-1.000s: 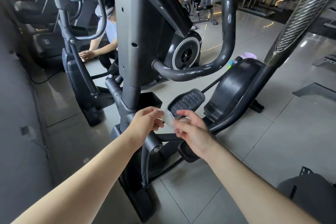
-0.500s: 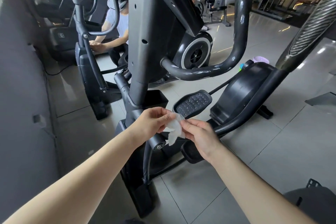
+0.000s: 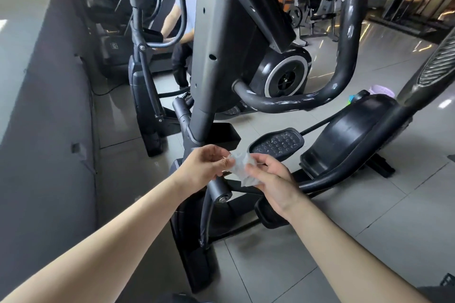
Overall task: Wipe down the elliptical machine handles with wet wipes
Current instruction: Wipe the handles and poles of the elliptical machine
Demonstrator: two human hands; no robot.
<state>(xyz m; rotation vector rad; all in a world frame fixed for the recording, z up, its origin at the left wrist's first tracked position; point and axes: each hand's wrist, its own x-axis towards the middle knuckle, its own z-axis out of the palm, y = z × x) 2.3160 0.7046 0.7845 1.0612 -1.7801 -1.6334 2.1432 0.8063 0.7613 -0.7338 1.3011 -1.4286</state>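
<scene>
The elliptical machine (image 3: 344, 145) fills the scene ahead of you, its grey centre column (image 3: 216, 69) rising just beyond your left arm. The curved handle (image 3: 295, 103) leaves that column low down, runs to the right almost level, then bends and climbs steeply out of the top of the view. It lies above and beyond your hands, to their right, so the right hand looks nearer to it. A second ribbed handle (image 3: 435, 66) slants up along the far right edge, further off. Between you and the level stretch of bar sits only the studded pedal (image 3: 275, 142), low down, and the air above it looks free for a reach. The column crowds the left side, and the flywheel housing (image 3: 283, 76) sits close behind the bar.

Your left hand (image 3: 204, 167) pinches the left edge of the wet wipe (image 3: 242, 170). Your right hand (image 3: 273, 179) pinches the other side with thumb and fingertips. The wipe hangs crumpled between them, touching no part of the machine, and looks only half spread.
</scene>
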